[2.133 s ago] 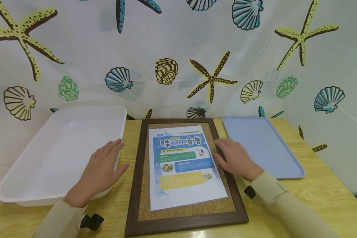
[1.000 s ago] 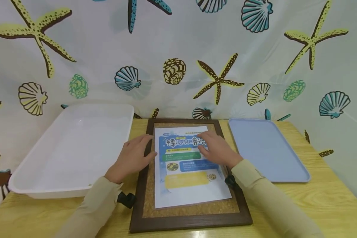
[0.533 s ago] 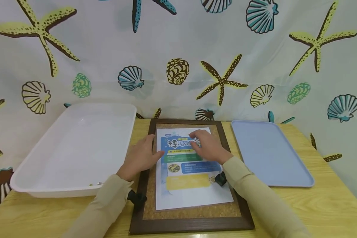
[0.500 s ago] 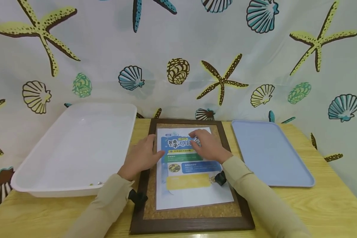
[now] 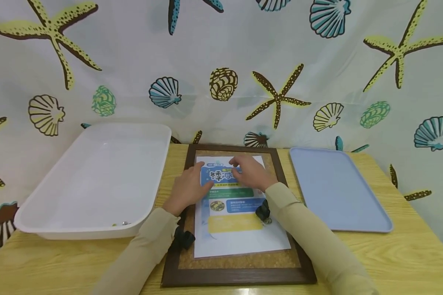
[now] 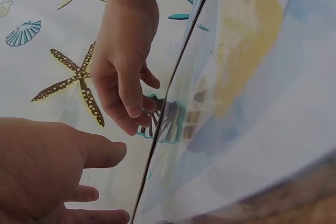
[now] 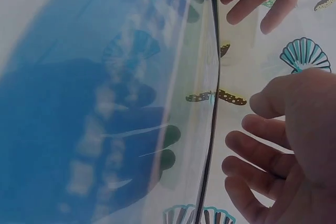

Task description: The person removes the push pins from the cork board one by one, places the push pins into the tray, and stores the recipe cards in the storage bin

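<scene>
Curtain point(image 5: 192, 49) printed with shells and starfish hangs beyond your left grip point(image 5: 189, 189) and right grip point(image 5: 252, 173), and the tabletop point(image 5: 409, 254) spreads beneath them. To the left of your left grip stands the white tub point(image 5: 96, 176). Under both grips the framed cork board point(image 5: 240, 277) lies flat. To the right of your right grip, just beside the board, is the blue tray point(image 5: 345, 194). Below both grips the printed sheet point(image 5: 236, 223) lies face up on the cork, part of its heading hidden by your right one.

Your left grip is wide, thumb well apart from the fingers, by the sheet's upper left edge; your right is loosely bent over the heading, with a gap behind the thumb. Neither appears to hold anything; whether your left fingertips touch the sheet cannot be told.

So the sheet is already set on the board, but a hold on it looks not yet made. Smallest, two bits point(image 5: 124, 223) in the tub, left of your left grip and nearer you, seem untouched.
</scene>
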Demonstrator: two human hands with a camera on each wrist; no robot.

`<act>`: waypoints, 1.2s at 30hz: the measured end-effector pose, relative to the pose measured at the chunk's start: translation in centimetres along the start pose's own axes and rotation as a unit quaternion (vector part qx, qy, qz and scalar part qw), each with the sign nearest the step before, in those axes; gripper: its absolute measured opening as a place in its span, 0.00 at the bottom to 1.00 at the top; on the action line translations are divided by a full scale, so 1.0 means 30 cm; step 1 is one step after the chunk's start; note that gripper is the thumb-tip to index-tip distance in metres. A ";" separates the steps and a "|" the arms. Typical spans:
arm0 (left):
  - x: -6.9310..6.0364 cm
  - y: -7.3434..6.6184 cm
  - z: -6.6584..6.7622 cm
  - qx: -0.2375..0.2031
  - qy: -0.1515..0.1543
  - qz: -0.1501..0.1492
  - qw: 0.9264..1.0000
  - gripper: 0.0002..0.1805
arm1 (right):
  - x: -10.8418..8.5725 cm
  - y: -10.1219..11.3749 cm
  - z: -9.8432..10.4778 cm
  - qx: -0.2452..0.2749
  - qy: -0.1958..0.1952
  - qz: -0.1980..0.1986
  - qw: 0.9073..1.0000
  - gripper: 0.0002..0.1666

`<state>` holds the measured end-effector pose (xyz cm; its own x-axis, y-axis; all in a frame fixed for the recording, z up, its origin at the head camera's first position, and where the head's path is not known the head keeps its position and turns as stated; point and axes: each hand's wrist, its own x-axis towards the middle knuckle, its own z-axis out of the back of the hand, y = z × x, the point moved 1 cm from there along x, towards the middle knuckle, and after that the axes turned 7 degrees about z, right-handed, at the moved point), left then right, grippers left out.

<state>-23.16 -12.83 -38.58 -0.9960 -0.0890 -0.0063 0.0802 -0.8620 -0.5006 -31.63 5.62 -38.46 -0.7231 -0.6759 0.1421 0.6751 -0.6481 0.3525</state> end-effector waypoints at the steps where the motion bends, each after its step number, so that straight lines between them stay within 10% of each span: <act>1: 0.001 0.003 -0.004 0.002 -0.001 0.004 1.000 0.39 | 0.005 0.002 -0.004 -0.006 0.002 -0.003 1.000 0.20; 24: 0.079 0.039 -0.077 0.022 -0.001 0.002 1.000 0.35 | 0.175 -0.014 -0.048 -0.025 0.042 -0.024 0.999 0.17; 36: 0.093 0.039 -0.099 0.036 -0.011 -0.007 0.999 0.33 | 0.232 -0.050 -0.090 0.044 -0.017 -0.059 0.997 0.10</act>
<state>-25.95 -12.61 -41.75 -0.9961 -0.0860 0.0193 0.0689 -0.8966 -0.4374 -37.27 0.93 -40.50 -0.8026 -0.5832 0.1252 0.5703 -0.6888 0.4476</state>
